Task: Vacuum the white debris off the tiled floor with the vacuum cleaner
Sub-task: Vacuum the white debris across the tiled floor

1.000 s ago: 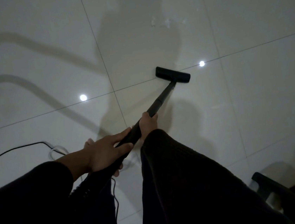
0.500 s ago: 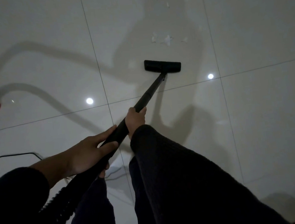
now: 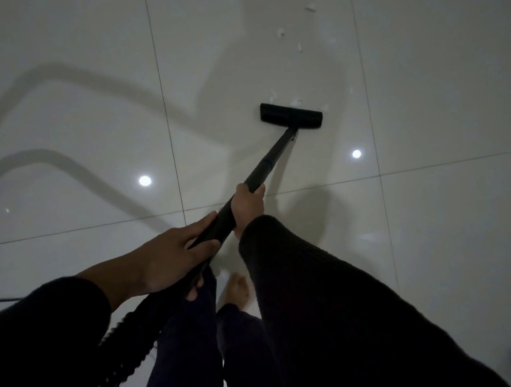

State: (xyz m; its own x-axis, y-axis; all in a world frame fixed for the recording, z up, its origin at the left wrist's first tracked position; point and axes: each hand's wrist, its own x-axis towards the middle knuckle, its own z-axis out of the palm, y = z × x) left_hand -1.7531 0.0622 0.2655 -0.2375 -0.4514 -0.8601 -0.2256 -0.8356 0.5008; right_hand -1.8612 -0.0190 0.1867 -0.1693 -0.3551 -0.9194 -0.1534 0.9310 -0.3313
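Both hands hold the black vacuum wand [image 3: 270, 157]: the left hand [image 3: 172, 260] wraps it low, the right hand [image 3: 247, 205] higher. Its floor head [image 3: 291, 119] touches white debris [image 3: 296, 102] on the tiled floor [image 3: 429, 110]. No writing shows.

The floor [image 3: 443, 235] is glossy, smooth tile, mirroring two ceiling lights and split by thin dark grout lines. The wand [image 3: 271, 159] and nozzle [image 3: 291, 119] look like matt black plastic. The hose [image 3: 108, 363] is black and ribbed, with a dull sheen on its ridges. The sleeves [image 3: 325, 312] are dark knitted cloth with a fine ribbed weave. The debris [image 3: 296, 102] looks like thin, torn white paper scraps.
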